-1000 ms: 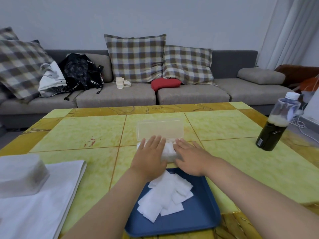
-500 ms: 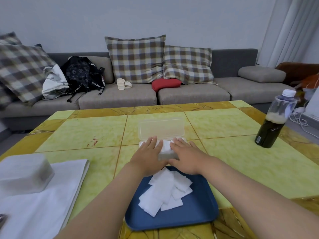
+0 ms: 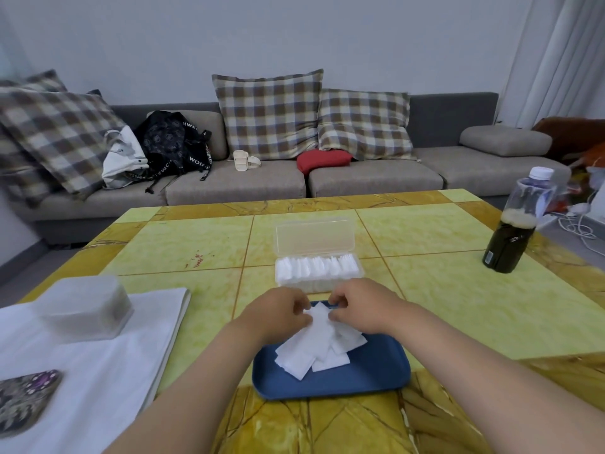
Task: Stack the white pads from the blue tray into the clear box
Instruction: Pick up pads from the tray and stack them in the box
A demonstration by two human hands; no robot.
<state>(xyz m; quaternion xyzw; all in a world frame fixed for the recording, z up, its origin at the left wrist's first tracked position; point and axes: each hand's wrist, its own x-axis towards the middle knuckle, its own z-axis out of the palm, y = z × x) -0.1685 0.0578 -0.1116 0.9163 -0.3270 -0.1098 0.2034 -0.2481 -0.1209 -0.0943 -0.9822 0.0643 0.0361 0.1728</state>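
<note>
A blue tray lies near the table's front edge with a loose heap of white pads on it. Just beyond it stands the clear box, lid up, filled with a row of upright white pads. My left hand and my right hand meet over the far end of the tray. Both pinch the top pad of the heap between thumb and fingers at its far edge.
A dark drink bottle stands at the right of the yellow tiled table. At the left lie a white cloth, a frosted plastic container and a patterned phone. A grey sofa with cushions and bags runs behind.
Both hands have drawn back from the clear box to the far end of the tray and taken hold of a pad. The box's row of pads is now uncovered.
</note>
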